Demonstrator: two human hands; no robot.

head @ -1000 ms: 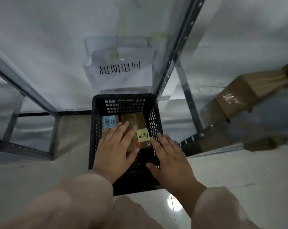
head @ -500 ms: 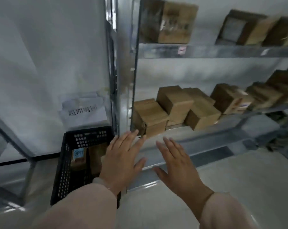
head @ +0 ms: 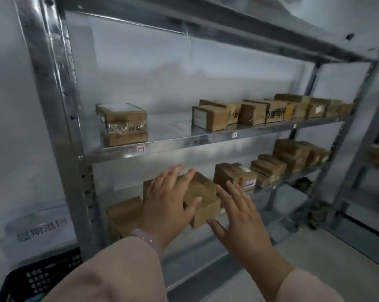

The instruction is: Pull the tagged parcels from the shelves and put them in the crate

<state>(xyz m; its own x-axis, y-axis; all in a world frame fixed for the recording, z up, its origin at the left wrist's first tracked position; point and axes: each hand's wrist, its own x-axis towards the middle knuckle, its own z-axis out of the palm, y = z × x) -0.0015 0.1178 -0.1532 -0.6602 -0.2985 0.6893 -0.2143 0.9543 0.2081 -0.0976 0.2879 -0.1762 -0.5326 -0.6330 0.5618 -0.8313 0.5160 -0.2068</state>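
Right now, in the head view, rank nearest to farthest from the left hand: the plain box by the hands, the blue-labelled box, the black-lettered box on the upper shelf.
From the left hand:
1. plain box, lower shelf, just behind its fingers.
2. blue-labelled box, same shelf, further right.
3. black-lettered box, upper shelf, up and right.

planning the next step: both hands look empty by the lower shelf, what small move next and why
Probably close both hands on the cardboard box: the left hand and right hand are open and empty in front of it. No tag shows on it, so check.
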